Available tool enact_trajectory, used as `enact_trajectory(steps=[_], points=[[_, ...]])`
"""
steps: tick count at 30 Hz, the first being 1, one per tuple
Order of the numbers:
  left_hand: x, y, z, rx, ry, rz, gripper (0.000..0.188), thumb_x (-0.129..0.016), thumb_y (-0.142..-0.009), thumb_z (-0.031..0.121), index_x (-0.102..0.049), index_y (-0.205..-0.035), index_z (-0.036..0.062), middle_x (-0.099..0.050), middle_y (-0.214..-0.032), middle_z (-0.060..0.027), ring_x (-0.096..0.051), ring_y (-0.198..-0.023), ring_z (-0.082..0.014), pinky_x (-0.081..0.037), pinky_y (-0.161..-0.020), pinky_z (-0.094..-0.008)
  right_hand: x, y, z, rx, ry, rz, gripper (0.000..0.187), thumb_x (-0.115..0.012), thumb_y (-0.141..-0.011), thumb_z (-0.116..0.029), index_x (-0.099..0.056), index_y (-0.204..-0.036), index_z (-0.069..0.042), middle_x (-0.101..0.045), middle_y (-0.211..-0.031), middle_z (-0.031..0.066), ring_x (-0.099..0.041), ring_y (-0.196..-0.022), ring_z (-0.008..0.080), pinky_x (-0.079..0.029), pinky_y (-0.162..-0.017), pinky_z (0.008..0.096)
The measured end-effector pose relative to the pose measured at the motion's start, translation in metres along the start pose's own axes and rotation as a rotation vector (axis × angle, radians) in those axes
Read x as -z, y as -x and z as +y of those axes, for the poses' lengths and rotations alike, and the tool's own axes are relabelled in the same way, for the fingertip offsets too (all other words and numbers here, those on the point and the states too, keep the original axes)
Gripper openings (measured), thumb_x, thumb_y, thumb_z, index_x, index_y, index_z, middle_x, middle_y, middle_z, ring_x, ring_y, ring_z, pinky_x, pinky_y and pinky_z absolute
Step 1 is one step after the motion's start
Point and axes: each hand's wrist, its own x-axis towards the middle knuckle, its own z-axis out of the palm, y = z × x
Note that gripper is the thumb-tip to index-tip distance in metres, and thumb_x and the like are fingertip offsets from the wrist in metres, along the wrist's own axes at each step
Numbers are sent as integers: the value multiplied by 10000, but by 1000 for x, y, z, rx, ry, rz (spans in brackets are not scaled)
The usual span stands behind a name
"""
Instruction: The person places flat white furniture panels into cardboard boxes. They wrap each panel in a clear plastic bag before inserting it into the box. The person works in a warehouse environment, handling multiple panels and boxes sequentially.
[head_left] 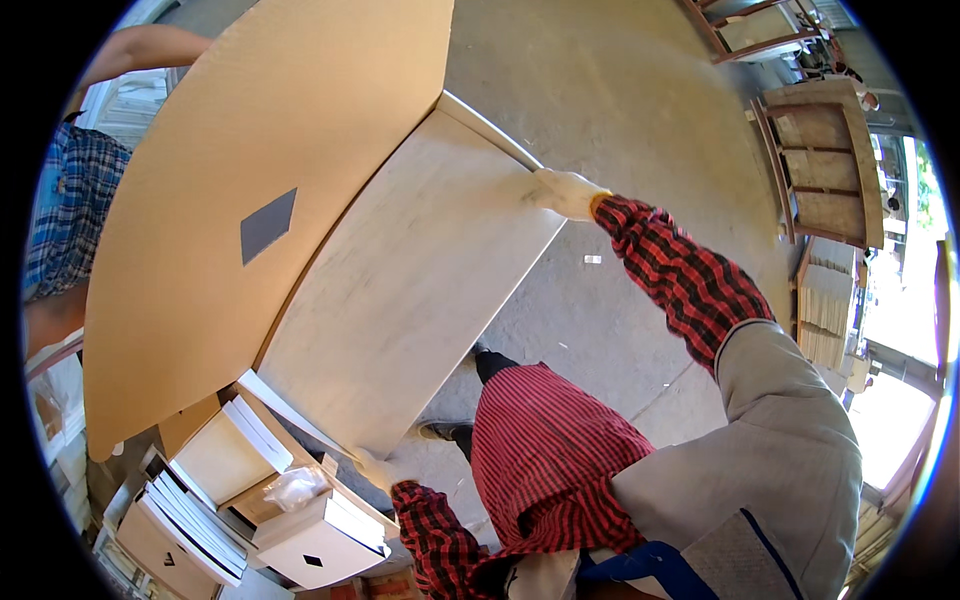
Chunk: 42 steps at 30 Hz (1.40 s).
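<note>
L hand point(376, 470), R hand point(570, 194) gripping opp. panel point(410, 260) edges; wide flr point(630, 110).

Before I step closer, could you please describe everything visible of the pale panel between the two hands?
The pale panel is broad, flat and off-white with faint grey streaks; it looks like coated board, though I cannot be sure. Narrow light strips border its upper and lower ends. It lies diagonally in view, its left long edge along the brown sheet. The right hand holds its right corner; the left hand is at its lower corner.
</note>
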Motion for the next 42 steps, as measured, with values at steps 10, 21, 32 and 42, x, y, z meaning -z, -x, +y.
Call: enact_trajectory(steps=[10,21,32,42], points=[[19,-17,-11,187,528,57,518,-632,-949,331,-535,-1348,15,-563,-1347,-124,-518,-1220,-278,-420,-1047,-421,100,-23,-106,263,209,534,370,-579,-886,-162,-665,-1242,-214,-608,-1303,101,-624,-1108,282,-526,-912,365],[-1,12,15,200,525,-23,558,-654,-946,367,-499,-1381,53,-553,-1353,-97,-529,-1223,-249,-482,-997,-400,-39,-6,31,-529,-612,266,639,-408,-1004,-557,-601,-1298,-24,-666,-1203,99,-576,-1124,174,-429,-989,323],[20,2,93,94,420,81,545,-613,-958,395,-539,-1337,12,-564,-1323,-108,-544,-1192,-254,-476,-980,-378,-26,45,-7,-437,-321,86,683,-380,-1005,-558,-600,-1249,41,-683,-1157,199,-612,-1128,255,-475,-920,354],[55,98,144,165,458,74,325,-664,-885,334,-650,-1075,72,-662,-992,-38,-615,-843,-192,-528,-681,-319,47,127,-53,-615,-545,27,756,-460,-893,-699,-642,-1221,-43,-678,-1085,158,-683,-891,307,-578,-686,453]])
